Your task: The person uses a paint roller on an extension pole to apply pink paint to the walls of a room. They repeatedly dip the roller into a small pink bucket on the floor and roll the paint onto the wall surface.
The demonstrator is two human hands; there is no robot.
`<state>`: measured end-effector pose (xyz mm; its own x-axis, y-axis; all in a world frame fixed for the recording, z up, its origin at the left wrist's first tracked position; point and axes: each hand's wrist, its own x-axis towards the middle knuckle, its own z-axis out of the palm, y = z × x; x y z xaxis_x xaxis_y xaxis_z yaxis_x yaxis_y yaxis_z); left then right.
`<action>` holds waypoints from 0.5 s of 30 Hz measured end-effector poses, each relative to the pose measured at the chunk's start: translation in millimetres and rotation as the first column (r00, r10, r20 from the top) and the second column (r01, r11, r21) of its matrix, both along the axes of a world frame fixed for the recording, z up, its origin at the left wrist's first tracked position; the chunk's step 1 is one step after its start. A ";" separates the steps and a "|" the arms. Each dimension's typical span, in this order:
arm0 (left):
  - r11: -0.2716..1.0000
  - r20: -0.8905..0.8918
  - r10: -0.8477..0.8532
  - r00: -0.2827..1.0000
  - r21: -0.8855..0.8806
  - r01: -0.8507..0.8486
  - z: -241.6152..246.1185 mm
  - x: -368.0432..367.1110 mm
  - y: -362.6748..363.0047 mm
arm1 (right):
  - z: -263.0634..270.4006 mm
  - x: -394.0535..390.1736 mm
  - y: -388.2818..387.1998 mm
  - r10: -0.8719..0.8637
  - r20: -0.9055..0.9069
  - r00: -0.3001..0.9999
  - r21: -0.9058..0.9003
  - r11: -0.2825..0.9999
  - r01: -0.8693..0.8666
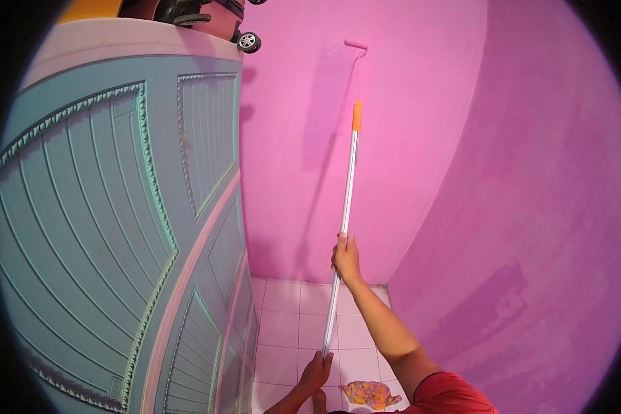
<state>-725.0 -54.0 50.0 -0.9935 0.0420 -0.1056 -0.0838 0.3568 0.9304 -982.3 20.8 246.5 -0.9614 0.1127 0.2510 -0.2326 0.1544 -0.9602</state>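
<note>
A paint roller [356,45] rests on or very near the pink wall [284,217] ahead, up high. Its thin wire frame runs down into an orange grip [357,116] at the top of a long silver extension pole [348,191]. My right hand [345,259] is wrapped around the middle of that pole. Lower down, my left hand [315,371] grips the pole near its bottom end. Left of the roller, a darker, wet-looking patch [331,98] marks the wall, and the pole casts a shadow below it.
A blue-green panelled cabinet [160,155] stands close on the left, with a wheeled suitcase [222,18] on top. Another pink wall [497,207] with darker strokes rises on the right. A crumpled multicoloured cloth [371,395] lies on the tiled floor [279,331] near a bare foot [319,401].
</note>
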 end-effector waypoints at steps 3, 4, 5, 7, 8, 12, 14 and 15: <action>1.000 -0.103 -0.022 0.994 0.006 0.022 25.0 -17.5 0.5 | 36.4 -11.3 1.1 -0.007 -0.002 1.000 -0.036 0.999 0.007; 0.999 -0.092 -0.028 0.995 0.013 0.030 27.5 -19.7 1.3 | 42.6 -14.1 2.8 -0.009 0.007 1.000 -0.033 0.999 0.009; 0.999 -0.082 -0.035 0.996 0.020 0.037 29.0 -21.6 2.0 | 41.9 -14.6 3.9 -0.022 0.010 1.000 -0.032 0.999 0.022; 0.999 -0.064 -0.031 0.997 0.015 0.032 24.4 -21.4 4.1 | 34.3 -16.8 3.1 -0.043 0.022 0.999 -0.030 0.999 0.044; 1.000 -0.059 -0.022 0.998 0.002 0.022 13.3 -17.9 6.6 | 26.4 -15.1 3.9 -0.059 0.030 0.998 0.001 0.998 0.059; 0.982 -0.185 -0.146 0.972 -0.149 0.119 -86.8 5.6 11.0 | -31.3 8.1 8.2 -0.093 0.073 0.993 0.114 0.990 0.084; 0.992 0.049 -0.125 0.991 -0.014 0.126 -98.3 23.8 10.9 | -66.3 25.5 12.9 -0.113 0.118 0.987 0.155 0.983 0.094; 0.992 0.169 -0.125 0.978 0.053 0.117 -105.0 34.1 11.3 | -80.6 38.4 13.5 -0.128 0.144 0.981 0.176 0.979 0.102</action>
